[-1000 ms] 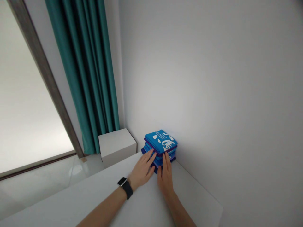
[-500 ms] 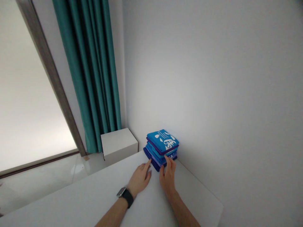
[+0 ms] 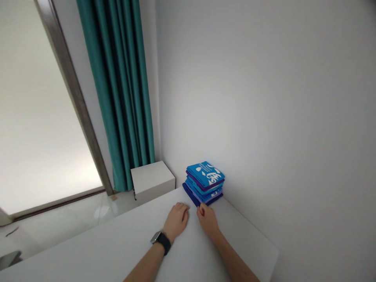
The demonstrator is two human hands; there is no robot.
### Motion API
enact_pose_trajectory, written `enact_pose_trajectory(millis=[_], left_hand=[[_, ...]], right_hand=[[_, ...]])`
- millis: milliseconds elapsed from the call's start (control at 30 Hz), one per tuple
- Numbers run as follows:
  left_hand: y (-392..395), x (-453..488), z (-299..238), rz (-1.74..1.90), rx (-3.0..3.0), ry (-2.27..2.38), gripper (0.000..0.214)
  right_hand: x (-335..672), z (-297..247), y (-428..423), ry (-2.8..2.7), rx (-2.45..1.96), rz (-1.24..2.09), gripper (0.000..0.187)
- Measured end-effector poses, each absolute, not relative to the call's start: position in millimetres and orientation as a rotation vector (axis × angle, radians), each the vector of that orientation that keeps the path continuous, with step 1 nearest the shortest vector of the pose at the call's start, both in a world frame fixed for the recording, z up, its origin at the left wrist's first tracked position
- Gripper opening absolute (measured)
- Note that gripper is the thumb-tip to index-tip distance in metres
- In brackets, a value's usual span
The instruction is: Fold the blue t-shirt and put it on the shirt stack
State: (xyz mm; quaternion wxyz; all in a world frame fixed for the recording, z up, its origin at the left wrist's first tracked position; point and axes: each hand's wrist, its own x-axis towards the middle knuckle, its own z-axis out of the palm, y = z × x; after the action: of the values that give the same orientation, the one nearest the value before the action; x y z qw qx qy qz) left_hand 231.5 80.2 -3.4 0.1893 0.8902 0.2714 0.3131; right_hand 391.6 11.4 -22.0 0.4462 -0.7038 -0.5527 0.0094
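A stack of folded cloths point(image 3: 204, 180), blue, purple and navy, sits on the white table against the wall. The top one is bright blue with white printing. The lowest, a navy cloth point(image 3: 190, 194), juts out beyond the others at the front left. My left hand point(image 3: 177, 219), a black-strapped watch point(image 3: 161, 239) on its wrist, rests on the tabletop in front of the stack, its fingers curled in and holding nothing visible. Close to the stack's front corner is my right hand point(image 3: 208, 220), closed in a loose fist; whether it touches the navy cloth is hard to tell.
The white tabletop point(image 3: 117, 243) runs along the grey wall point(image 3: 264, 117). Beyond its far edge stands a white box-shaped cabinet point(image 3: 154, 180), with a green curtain point(image 3: 123, 98) behind it. A dark-framed glass door point(image 3: 53, 117) is at the left.
Both hands have drawn back slightly from the stack, and their outstretched fingers have curled in. The right fingers have come off the stack's front side. The view has shifted a little left.
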Motion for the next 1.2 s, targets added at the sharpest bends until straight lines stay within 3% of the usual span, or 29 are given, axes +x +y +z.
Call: enact_pose_trajectory(millis=[333, 500, 933, 1200], left_hand=[[78.0, 200.5, -7.1, 1.017, 2.152, 0.935, 0.021], [73.2, 178.2, -11.5, 1.108, 2.064, 1.014, 0.019], [66.5, 137.3, -8.1, 0.862, 1.927, 1.077, 0.017], [58.8, 58.1, 3.9, 0.795, 1.813, 1.088, 0.022]], right_hand=[[375.4, -20.9, 6.6, -1.365, -1.662, 0.182, 0.033], [354.3, -18.6, 8.5, -1.343, -1.614, 0.258, 0.027], [294.5, -22.5, 23.7, -1.378, -1.475, 0.497, 0.026], [245.4, -26.6, 34.9, -1.372, -1.419, 0.652, 0.029]])
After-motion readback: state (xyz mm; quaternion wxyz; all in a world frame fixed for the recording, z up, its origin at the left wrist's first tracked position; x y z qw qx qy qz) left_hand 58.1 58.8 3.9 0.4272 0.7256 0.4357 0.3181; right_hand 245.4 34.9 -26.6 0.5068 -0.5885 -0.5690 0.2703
